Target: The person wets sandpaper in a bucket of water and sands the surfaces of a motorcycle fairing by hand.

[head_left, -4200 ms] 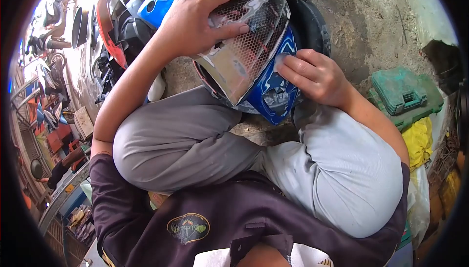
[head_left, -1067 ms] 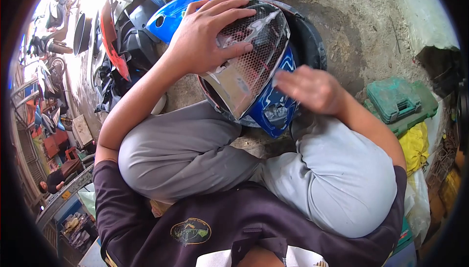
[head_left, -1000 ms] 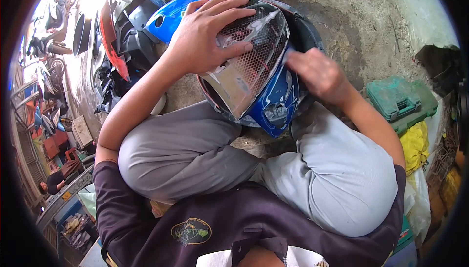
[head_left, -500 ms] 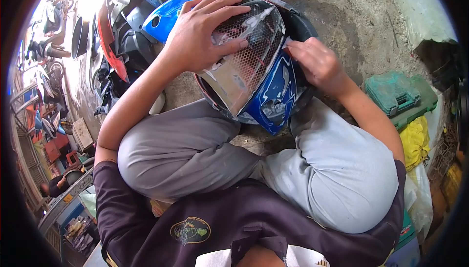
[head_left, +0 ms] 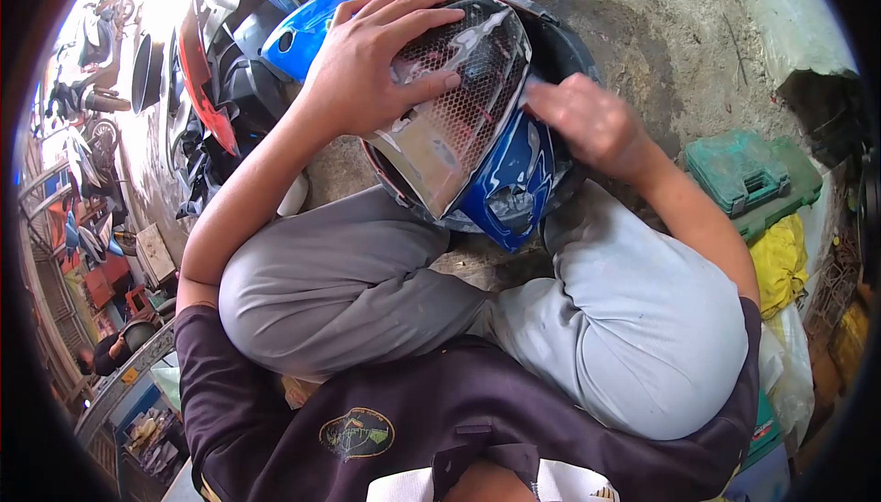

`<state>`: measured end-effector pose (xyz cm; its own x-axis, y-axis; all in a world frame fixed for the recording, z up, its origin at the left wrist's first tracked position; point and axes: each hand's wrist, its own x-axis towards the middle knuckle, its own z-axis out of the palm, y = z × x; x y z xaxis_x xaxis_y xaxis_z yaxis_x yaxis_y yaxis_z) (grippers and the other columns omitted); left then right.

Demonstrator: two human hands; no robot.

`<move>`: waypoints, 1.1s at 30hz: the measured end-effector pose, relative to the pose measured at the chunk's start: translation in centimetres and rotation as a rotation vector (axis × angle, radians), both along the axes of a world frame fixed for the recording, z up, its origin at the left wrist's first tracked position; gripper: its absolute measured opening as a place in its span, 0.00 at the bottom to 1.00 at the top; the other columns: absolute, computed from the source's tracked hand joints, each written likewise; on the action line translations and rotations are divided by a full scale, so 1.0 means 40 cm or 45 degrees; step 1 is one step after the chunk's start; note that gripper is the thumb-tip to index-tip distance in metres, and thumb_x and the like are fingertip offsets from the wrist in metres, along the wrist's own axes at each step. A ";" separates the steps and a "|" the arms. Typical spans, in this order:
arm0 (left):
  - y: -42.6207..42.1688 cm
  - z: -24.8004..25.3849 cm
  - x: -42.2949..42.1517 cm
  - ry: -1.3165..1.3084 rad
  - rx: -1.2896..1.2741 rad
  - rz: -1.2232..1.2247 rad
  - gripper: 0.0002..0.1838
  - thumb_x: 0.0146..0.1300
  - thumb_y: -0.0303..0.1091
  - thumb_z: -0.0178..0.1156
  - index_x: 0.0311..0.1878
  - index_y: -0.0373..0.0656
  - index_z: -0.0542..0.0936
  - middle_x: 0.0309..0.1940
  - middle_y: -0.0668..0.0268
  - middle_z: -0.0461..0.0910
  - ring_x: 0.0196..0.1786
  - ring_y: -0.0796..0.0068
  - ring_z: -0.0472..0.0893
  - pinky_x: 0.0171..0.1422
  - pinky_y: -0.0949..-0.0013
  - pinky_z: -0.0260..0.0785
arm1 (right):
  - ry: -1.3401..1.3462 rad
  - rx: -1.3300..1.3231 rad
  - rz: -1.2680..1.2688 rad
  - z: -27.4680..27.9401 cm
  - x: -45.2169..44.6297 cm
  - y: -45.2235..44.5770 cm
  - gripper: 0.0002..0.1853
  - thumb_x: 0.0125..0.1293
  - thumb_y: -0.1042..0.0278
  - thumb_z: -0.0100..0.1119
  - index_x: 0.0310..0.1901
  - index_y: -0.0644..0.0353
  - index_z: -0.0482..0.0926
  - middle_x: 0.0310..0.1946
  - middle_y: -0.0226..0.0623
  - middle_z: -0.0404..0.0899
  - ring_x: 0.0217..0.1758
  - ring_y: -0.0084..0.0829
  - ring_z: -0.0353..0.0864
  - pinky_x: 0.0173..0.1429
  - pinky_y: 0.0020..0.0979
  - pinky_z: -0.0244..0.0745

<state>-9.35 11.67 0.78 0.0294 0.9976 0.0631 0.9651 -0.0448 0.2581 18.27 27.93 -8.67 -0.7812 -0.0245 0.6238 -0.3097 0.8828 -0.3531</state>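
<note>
A glossy motorcycle fairing panel with a honeycomb pattern lies tilted in front of my crossed legs, over a round dark tub. Its lower right side has a blue painted section with pale streaks. My left hand lies on the panel's upper left, fingers spread and thumb on the honeycomb. At the panel's right edge, my right hand is closed, fingertips pinched against the blue section. Something small and pale shows at those fingertips, but motion blurs it. Behind my left hand sits another bright blue panel.
Green tool cases and a yellow bag lie to the right. Red and black motorcycle body parts stand at the left. Farther left are parked motorcycles and another person. Concrete floor lies beyond the tub.
My right hand has shifted slightly along the panel's edge and is more blurred. My left hand keeps its place on the panel, which sits marginally farther left in view.
</note>
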 end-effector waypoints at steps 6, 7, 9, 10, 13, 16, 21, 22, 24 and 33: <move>0.000 -0.001 -0.002 0.013 0.002 -0.003 0.37 0.63 0.53 0.75 0.75 0.53 0.81 0.80 0.62 0.76 0.83 0.55 0.70 0.89 0.45 0.53 | -0.005 -0.031 0.047 0.003 -0.003 0.007 0.19 0.61 0.78 0.67 0.55 0.67 0.87 0.54 0.46 0.90 0.44 0.39 0.89 0.46 0.34 0.89; -0.002 0.000 0.000 0.006 -0.002 -0.001 0.37 0.63 0.53 0.75 0.75 0.53 0.81 0.79 0.62 0.76 0.83 0.55 0.70 0.89 0.45 0.53 | -0.026 -0.017 0.075 0.016 -0.001 0.013 0.19 0.57 0.79 0.69 0.52 0.71 0.86 0.52 0.52 0.90 0.43 0.42 0.90 0.48 0.37 0.88; 0.000 0.006 -0.001 0.003 -0.005 0.000 0.37 0.63 0.53 0.75 0.75 0.53 0.81 0.79 0.62 0.76 0.83 0.55 0.70 0.89 0.44 0.53 | -0.020 0.022 0.212 0.032 0.002 -0.020 0.20 0.56 0.78 0.68 0.53 0.70 0.86 0.53 0.50 0.90 0.42 0.41 0.89 0.48 0.37 0.88; 0.002 0.008 -0.003 -0.003 -0.005 0.000 0.37 0.63 0.53 0.74 0.75 0.53 0.81 0.79 0.62 0.76 0.83 0.55 0.70 0.89 0.44 0.53 | -0.015 0.043 0.278 0.039 0.003 -0.035 0.21 0.56 0.77 0.68 0.53 0.69 0.86 0.54 0.49 0.90 0.42 0.40 0.89 0.48 0.37 0.88; -0.002 0.006 0.002 -0.005 0.014 0.001 0.36 0.64 0.52 0.74 0.74 0.53 0.81 0.79 0.63 0.76 0.83 0.55 0.70 0.89 0.44 0.53 | -0.136 0.113 0.401 0.079 -0.011 0.003 0.22 0.57 0.74 0.67 0.54 0.69 0.86 0.56 0.48 0.89 0.45 0.39 0.88 0.51 0.35 0.88; -0.007 0.004 0.004 0.035 0.024 -0.003 0.36 0.64 0.51 0.73 0.75 0.53 0.80 0.80 0.63 0.75 0.83 0.55 0.70 0.88 0.44 0.54 | -0.203 0.195 0.473 0.091 -0.011 0.018 0.22 0.59 0.71 0.66 0.55 0.69 0.86 0.59 0.49 0.87 0.48 0.38 0.87 0.52 0.34 0.87; -0.025 0.006 0.001 0.005 0.066 -0.031 0.35 0.65 0.50 0.73 0.74 0.51 0.79 0.80 0.62 0.74 0.83 0.54 0.70 0.87 0.44 0.55 | -0.246 0.241 0.515 0.112 -0.012 0.013 0.24 0.59 0.71 0.64 0.58 0.70 0.84 0.61 0.50 0.86 0.48 0.38 0.86 0.52 0.35 0.87; -0.027 0.003 0.003 0.005 0.064 -0.033 0.35 0.65 0.50 0.73 0.74 0.51 0.79 0.80 0.61 0.75 0.83 0.54 0.70 0.86 0.44 0.55 | -0.257 0.252 0.528 0.115 -0.016 0.015 0.24 0.59 0.71 0.63 0.58 0.70 0.84 0.61 0.50 0.85 0.49 0.39 0.86 0.52 0.35 0.87; -0.018 -0.003 0.004 0.003 0.074 -0.032 0.35 0.64 0.49 0.73 0.73 0.50 0.80 0.78 0.61 0.76 0.82 0.53 0.71 0.86 0.46 0.56 | -0.283 0.256 0.545 0.116 -0.017 0.019 0.25 0.58 0.71 0.63 0.59 0.71 0.84 0.60 0.50 0.85 0.49 0.40 0.86 0.53 0.36 0.87; 0.023 -0.007 -0.001 -0.026 0.051 -0.032 0.32 0.65 0.51 0.74 0.70 0.48 0.83 0.75 0.59 0.79 0.79 0.53 0.74 0.85 0.48 0.57 | -0.175 0.152 0.362 0.068 0.011 -0.013 0.22 0.57 0.72 0.64 0.54 0.71 0.85 0.57 0.51 0.86 0.52 0.46 0.89 0.54 0.40 0.89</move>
<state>-9.39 12.59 0.50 0.0525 0.9932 0.1039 0.9580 -0.0794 0.2755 18.71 27.40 -5.96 -0.8091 -0.3200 0.4929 -0.5063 0.8054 -0.3082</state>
